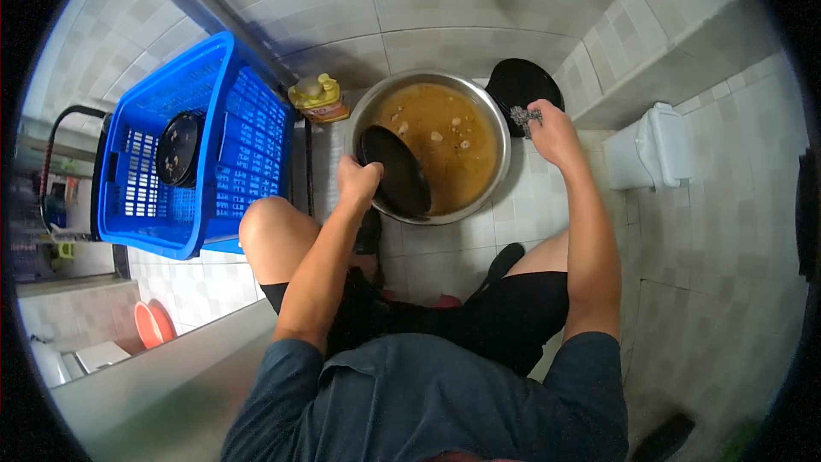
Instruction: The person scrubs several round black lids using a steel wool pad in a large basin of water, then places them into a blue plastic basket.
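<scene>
My left hand (357, 180) is closed on the near-left edge of a black round dish (395, 173). The dish tilts over the left side of a wide metal basin (503, 147), its far part dipping into murky brown water with foam and floating bits. To the right of the basin, my right hand (554, 133) is closed round a grey steel wool scrubber (523, 117). Just behind that scrubber, a black round dish or stack of dishes (523, 81) lies on the floor. I cannot tell how many are there.
A blue plastic basket (205, 201) stands at the left with black round dishes (180, 150) inside. A yellow bottle (320, 101) is behind the basin's left side. A white lidded bin (652, 147) stands at the right. An orange basin (152, 325) is at lower left.
</scene>
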`<action>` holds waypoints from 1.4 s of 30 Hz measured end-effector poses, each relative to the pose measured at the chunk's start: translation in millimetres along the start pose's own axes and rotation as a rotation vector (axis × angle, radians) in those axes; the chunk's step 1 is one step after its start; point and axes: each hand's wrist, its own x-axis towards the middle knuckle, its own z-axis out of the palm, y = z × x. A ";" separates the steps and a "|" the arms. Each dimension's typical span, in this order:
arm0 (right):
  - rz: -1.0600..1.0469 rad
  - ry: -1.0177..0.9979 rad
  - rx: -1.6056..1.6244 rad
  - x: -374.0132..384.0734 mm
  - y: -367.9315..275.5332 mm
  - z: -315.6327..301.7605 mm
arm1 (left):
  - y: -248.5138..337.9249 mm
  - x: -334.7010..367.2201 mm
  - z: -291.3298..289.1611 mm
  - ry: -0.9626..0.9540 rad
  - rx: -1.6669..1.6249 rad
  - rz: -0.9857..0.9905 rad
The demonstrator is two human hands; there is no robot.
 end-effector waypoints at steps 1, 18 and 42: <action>0.040 -0.050 0.016 2.5 -10.6 2.1 | -7.8 4.5 -6.5 0.033 0.099 0.046; 0.057 -0.028 0.071 5.3 -18.8 1.9 | -145.7 108.9 64.5 0.176 0.010 -0.116; 0.123 -0.152 0.095 13.0 -31.7 8.1 | -152.8 144.5 108.8 0.076 -0.639 -0.635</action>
